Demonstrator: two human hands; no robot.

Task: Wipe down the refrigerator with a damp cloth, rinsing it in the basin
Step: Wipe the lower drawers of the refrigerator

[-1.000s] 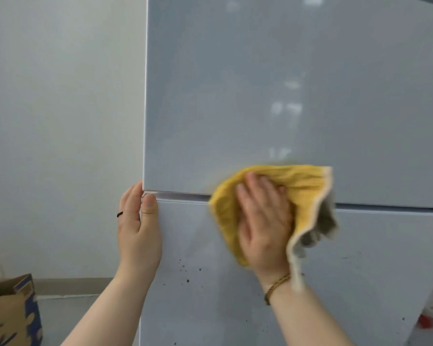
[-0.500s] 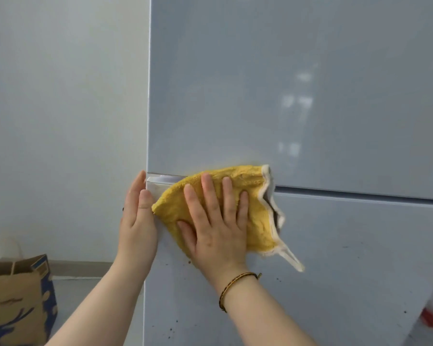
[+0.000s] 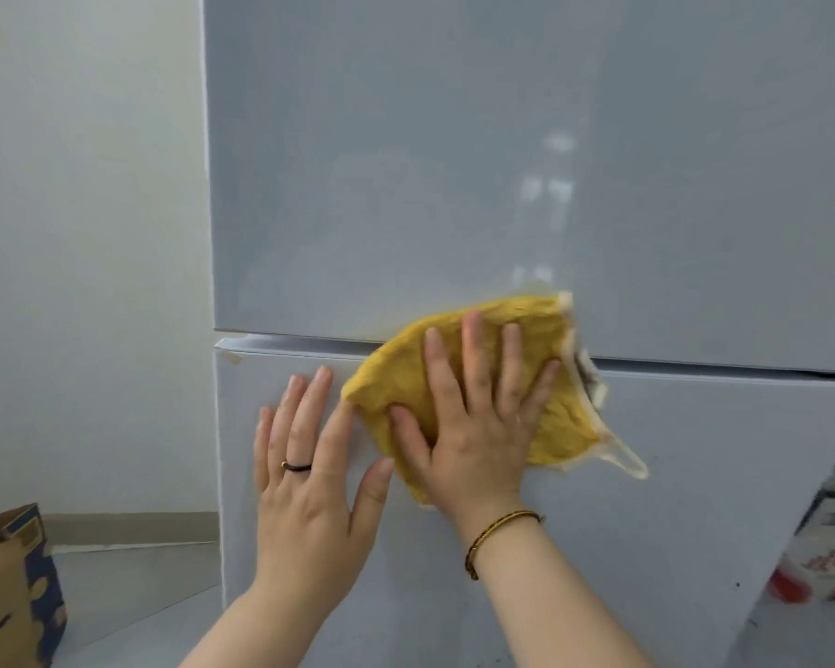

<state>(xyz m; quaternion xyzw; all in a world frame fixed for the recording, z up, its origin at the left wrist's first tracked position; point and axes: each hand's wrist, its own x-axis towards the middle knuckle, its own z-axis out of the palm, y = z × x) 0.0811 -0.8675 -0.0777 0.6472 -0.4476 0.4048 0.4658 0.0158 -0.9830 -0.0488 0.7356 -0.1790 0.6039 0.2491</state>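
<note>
The right hand (image 3: pixel 473 436), fingers (image 3: pixel 473 349) spread flat, is pressing the cloth (image 3: pixel 543 320) crosswise on the refrigerator (image 3: pixel 406 161), hiding its middle; the left hand (image 3: pixel 309 484) is resting open beside it.

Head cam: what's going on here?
A person is wiping a pale refrigerator. The right hand presses a yellow cloth flat with spread fingers over the seam between the upper and lower doors. The left hand, wearing a dark ring, rests flat on the lower door just beside the cloth. A paper bag stands on the floor to the left. No basin is in view.
</note>
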